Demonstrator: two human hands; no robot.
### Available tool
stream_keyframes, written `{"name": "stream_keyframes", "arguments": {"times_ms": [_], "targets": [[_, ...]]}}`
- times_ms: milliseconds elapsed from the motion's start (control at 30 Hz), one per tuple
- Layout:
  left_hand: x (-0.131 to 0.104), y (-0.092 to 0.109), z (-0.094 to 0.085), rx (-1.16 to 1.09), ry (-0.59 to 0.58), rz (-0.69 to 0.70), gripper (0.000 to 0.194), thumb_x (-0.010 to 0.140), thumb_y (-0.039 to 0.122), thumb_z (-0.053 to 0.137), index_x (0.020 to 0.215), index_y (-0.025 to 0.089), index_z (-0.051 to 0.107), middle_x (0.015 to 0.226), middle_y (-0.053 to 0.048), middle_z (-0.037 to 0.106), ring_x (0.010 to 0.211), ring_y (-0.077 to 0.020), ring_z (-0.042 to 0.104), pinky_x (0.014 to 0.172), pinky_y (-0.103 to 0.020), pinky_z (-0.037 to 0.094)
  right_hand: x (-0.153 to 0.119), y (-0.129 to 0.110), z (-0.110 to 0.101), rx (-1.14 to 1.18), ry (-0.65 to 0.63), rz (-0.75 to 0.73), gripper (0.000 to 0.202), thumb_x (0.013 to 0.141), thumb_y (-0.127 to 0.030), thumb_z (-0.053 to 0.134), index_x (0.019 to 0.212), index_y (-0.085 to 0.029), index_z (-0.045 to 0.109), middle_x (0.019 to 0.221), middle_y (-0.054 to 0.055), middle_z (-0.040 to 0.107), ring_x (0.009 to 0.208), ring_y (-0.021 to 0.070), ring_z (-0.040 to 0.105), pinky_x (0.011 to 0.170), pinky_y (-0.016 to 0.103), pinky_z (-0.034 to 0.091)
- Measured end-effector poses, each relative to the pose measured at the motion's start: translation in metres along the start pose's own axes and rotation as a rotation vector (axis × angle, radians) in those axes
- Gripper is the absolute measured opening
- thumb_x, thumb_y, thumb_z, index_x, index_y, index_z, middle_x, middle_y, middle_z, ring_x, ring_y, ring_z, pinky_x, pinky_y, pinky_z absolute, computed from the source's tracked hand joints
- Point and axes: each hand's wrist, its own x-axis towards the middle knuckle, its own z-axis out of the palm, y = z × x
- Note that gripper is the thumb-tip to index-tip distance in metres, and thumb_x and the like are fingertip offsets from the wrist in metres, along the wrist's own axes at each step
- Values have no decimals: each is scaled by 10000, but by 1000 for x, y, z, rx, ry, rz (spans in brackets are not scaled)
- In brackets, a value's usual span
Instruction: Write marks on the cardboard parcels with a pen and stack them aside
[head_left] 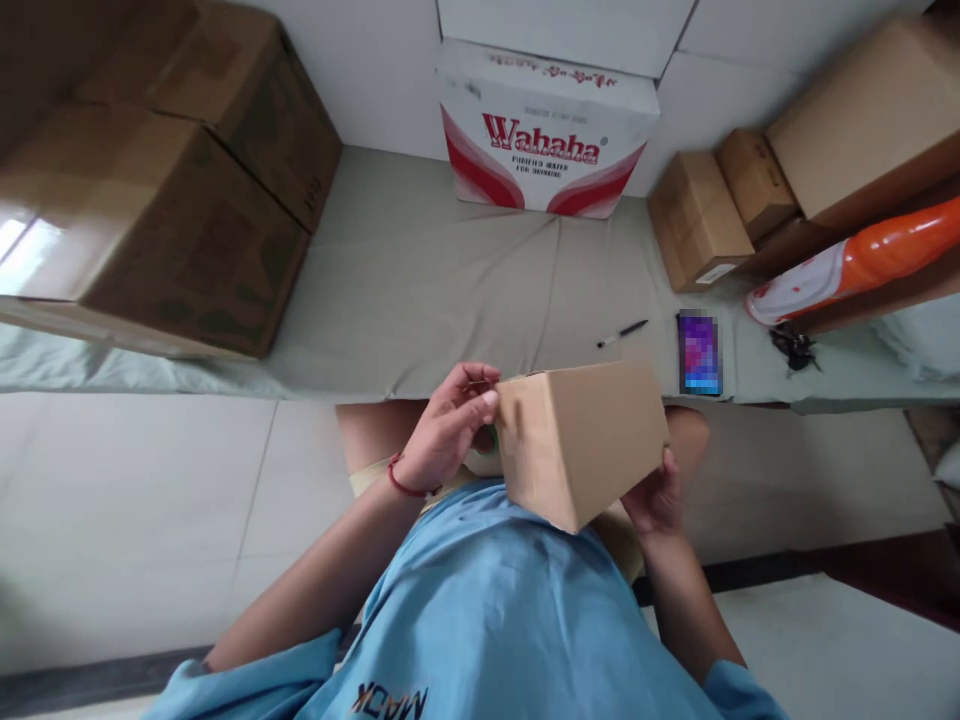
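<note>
Cardboard takes up both of the person's hands: a small carton [611, 440], tilted over the lap, just in front of the worktop's [420, 300] near edge. The right hand [656, 495] grips it low at its far right corner, fingers wrapped partly out of my sight behind and under the board. The left hand [454, 415] stands at the upper left edge, fingers bent, thumb close against the corner; from where I stand I cannot tell whether they pinch the edge or only touch it.

To manage it well, I would let the right palm carry the weight from below and keep the left fingers light, since a thin wall like that probably dents under a hard thumb. Bringing the carton level would make its edges easier to feel and control, and bracing the forearms should calm any wobble.

The carton looks matt and tan, a plain block with crisp folds and a small dark mark on its left face. Pale green cloth, soft and creased, covers the worktop. On it stand a glossier white box [551, 140] with red swooshes and a smooth orange bottle [885, 255]; a slim pen [622, 334] lies near a flat phone [700, 352].
</note>
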Motion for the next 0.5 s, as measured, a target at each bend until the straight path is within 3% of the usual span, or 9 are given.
{"name": "stream_keyframes", "arguments": {"times_ms": [100,233,300,400,500], "targets": [[-4,-16,-9,9,119,28,585,690,418,939,1144,275,599,1185,-63,641,1035,-225,646,669,-265,545,-4,9,-4,-44,-40,-25,449,911,-720,666,1199,-396,782,1343,35,790,1375,336,689,1115,585,616],[-16,-37,-24,22,247,24,661,681,508,1001,1131,255,589,1134,-43,631,1018,-189,637,778,-261,573,-7,13,12,12,-86,6,487,886,-673,721,1259,-364,769,1332,47,796,1292,319,730,990,511,673],[-26,-44,-28,-47,197,24,692,727,644,959,1178,260,601,1186,-50,634,1029,-193,648,780,-266,580,-8,13,27,35,-103,28,522,891,-662,740,1314,-356,742,1321,41,799,1231,300,752,906,468,692],[-40,-49,-27,-178,71,38,927,711,806,898,1423,306,576,1372,-85,635,1189,-263,670,884,-325,614,-11,13,48,0,-92,41,564,889,-646,777,1359,-342,711,1308,28,795,1162,269,759,834,417,701],[-48,-47,-28,-238,66,11,1051,715,681,962,1595,357,490,1554,-82,605,1383,-317,626,1043,-362,602,-15,9,62,-132,-153,-8,579,930,-632,768,1426,-352,670,1432,27,734,1268,264,711,881,409,704]]}}
